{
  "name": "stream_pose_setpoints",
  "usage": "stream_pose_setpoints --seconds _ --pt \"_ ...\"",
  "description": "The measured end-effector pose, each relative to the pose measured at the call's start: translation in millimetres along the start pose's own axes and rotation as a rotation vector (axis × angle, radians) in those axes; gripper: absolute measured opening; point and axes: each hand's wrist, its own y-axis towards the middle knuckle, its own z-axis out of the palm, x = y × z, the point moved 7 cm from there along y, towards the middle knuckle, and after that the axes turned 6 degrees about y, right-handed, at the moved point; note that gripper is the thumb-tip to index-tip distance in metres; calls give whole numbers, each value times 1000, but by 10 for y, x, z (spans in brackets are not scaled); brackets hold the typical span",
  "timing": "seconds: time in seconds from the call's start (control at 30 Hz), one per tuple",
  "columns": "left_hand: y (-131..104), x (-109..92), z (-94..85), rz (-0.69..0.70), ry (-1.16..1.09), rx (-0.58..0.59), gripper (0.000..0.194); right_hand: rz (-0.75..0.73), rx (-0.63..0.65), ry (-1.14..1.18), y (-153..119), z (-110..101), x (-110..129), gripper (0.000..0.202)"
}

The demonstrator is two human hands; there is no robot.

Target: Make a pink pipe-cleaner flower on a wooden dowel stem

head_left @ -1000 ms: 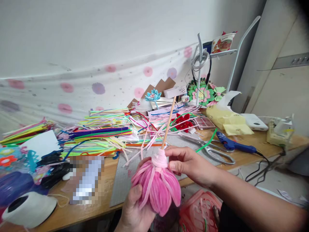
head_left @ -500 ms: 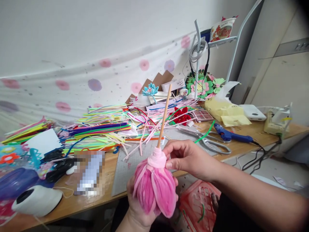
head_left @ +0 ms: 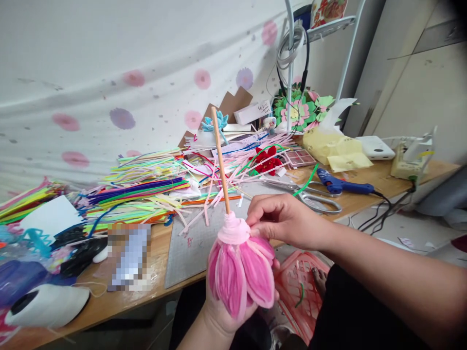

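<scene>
A pink pipe-cleaner flower (head_left: 233,277) hangs petals down in front of me, its wooden stick (head_left: 221,165) pointing up and leaning slightly left. My left hand (head_left: 221,318) cups the petals from underneath, and its fingertips show at the flower's right side. Pale pink pipe cleaner (head_left: 233,230) is wound in layers round the flower's base where the stick enters. At the right edge of that winding, my right hand (head_left: 286,218) is closed in a pinch on the pale pink pipe cleaner. The exact end between thumb and forefinger is hidden.
Bundles of coloured pipe cleaners (head_left: 138,192) lie on the table's left and middle. Scissors (head_left: 317,199) and a blue glue gun (head_left: 345,184) rest to the right, over a grey cutting mat (head_left: 186,260). A thread cone (head_left: 49,305) lies front left; a red basket (head_left: 302,277) stands below.
The flower has turned in my left hand, so the stick has swung from leaning right to leaning left. My right hand stays pinched at the winding. The camera view has shifted slightly.
</scene>
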Motion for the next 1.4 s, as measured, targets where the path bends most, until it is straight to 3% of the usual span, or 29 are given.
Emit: stream_pose_setpoints --seconds 0.17,0.37,0.5,0.63,0.7,1.0,1.4 --pt "28 -112 -208 179 9 -466 11 124 -67 -3 -38 -33 -106 22" --pt "-129 -329 -298 459 164 -719 23 227 -188 -79 -80 -7 -271 13" --pt "-199 -412 -238 417 265 -657 38 271 -273 -147 -95 -28 -343 12" --pt "-184 -418 -27 346 458 -382 48 200 -278 -342 -101 -15 -266 9" --pt "-173 -384 43 339 494 -307 47 131 -273 -453 -109 20 -207 8" --pt "-94 -370 -113 396 460 -480 22 -19 -299 -561 -163 209 -156 8" --pt "-144 -454 -153 500 450 -562 20 -4 -216 -502 -170 272 -70 13"
